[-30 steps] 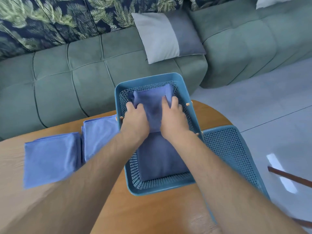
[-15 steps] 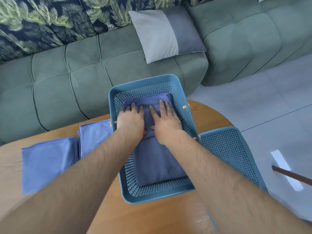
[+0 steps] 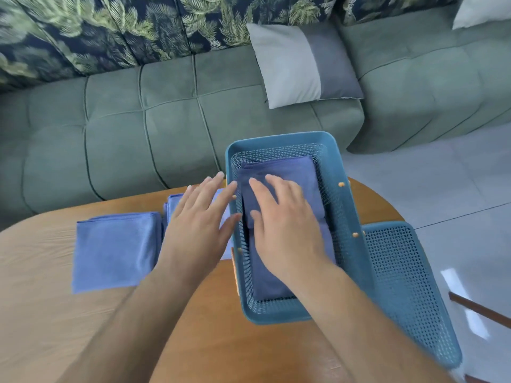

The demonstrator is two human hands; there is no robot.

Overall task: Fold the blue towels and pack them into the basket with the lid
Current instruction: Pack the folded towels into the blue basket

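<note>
Before a green sofa [image 3: 166,128] on grey floor tiles [image 3: 442,175]: wooden table [image 3: 249,341]; blue mesh basket [image 3: 279,138], its lid [image 3: 401,286] lying just right of it; folded blue towels [image 3: 290,170] inside — two further towels [image 3: 116,250] on the table, left. Hands: left hand [image 3: 199,225] over the basket rim, right hand [image 3: 287,225] over the packed towels — fingers spread, holding nothing.

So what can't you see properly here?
All in the head view:
- Second folded towel on the table: mostly hidden behind the left hand.
- Towels in the basket: the right hand and forearm cover part, so they cannot be counted.
- Basket lid: its near end is blurred.
- Brown rod: cut off by the right edge; what it is stays unclear.
</note>
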